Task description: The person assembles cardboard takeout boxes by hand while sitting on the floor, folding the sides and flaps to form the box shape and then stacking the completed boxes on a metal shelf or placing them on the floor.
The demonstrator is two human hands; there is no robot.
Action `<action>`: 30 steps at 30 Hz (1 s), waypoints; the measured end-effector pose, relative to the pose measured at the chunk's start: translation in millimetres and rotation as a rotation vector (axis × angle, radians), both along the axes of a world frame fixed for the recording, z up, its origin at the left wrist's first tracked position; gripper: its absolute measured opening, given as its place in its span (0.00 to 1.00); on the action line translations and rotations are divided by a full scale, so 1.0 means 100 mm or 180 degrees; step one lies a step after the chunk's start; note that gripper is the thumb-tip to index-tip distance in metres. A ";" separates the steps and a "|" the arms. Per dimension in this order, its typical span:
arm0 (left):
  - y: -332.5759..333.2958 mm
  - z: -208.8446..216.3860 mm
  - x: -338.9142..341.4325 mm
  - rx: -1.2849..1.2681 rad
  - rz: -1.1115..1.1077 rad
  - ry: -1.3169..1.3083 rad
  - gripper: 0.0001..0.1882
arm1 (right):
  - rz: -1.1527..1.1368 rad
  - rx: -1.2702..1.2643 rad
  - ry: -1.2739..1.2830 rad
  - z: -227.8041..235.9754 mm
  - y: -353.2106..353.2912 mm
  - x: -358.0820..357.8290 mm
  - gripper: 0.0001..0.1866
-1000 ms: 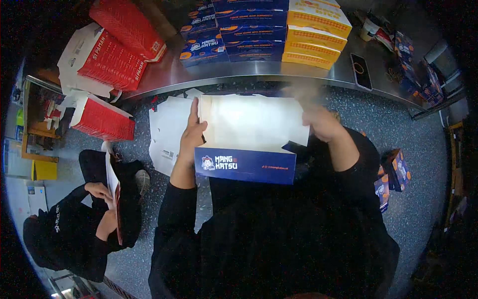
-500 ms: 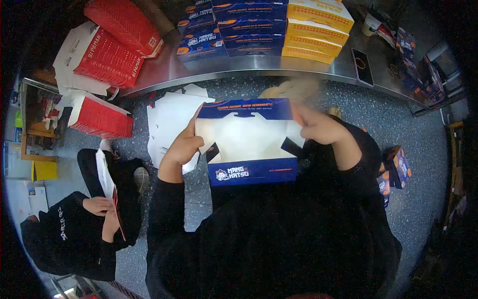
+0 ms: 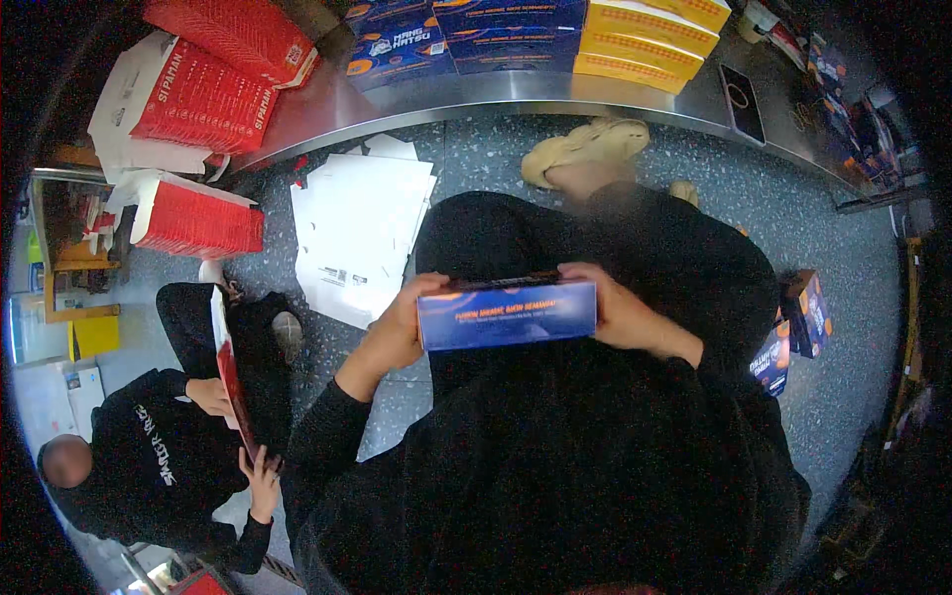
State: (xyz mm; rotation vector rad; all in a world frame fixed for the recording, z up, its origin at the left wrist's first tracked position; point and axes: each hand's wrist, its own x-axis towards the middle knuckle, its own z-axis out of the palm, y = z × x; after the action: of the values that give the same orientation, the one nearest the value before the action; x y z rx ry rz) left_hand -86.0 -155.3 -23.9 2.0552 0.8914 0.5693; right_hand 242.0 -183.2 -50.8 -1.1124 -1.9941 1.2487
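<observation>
Over my lap I hold a dark blue cardboard box [image 3: 508, 317] with orange lettering along the side that faces me. Its white inside no longer shows from this angle. My left hand [image 3: 402, 322] grips the box's left end, fingers curled over the edge. At the right end my right hand [image 3: 620, 312] is wrapped round the corner in the same way. The far side and underside of the box are hidden.
Flat white cardboard sheets [image 3: 357, 233] lie on the speckled floor. Red carton stacks [image 3: 198, 216] stand at left. Blue boxes [image 3: 511, 45] and yellow boxes [image 3: 640, 45] fill the metal table, near a phone [image 3: 742, 102]. Beside me a co-worker [image 3: 149, 446] holds a red-and-white carton sheet [image 3: 231, 377].
The box has tipped from showing its open white inside to showing one lettered side, and sits closer to my body. The co-worker's lower hand has shifted along their carton sheet.
</observation>
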 end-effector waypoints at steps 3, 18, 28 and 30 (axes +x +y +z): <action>0.03 0.11 0.04 0.0534 -0.0532 0.0572 0.33 | -0.0133 0.0298 0.0044 -0.12 -0.11 -0.12 0.42; 0.40 0.16 0.38 0.2198 0.0302 -0.0465 0.22 | -0.0601 -0.3740 0.2558 0.49 0.32 0.07 0.34; 0.20 -0.11 1.16 -0.2076 0.1998 -0.3538 0.33 | -0.1739 -0.2435 0.3488 0.27 0.34 -0.27 0.33; 0.19 -0.12 1.26 -0.1633 0.2295 -0.3313 0.38 | -0.1627 -0.2280 0.3126 0.24 0.35 -0.30 0.34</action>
State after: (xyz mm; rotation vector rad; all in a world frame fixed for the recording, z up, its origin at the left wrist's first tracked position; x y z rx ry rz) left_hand 39.8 -136.2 -35.5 0.7176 0.9371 1.4295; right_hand 211.6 -148.6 -26.5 -0.9077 -0.5047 1.7648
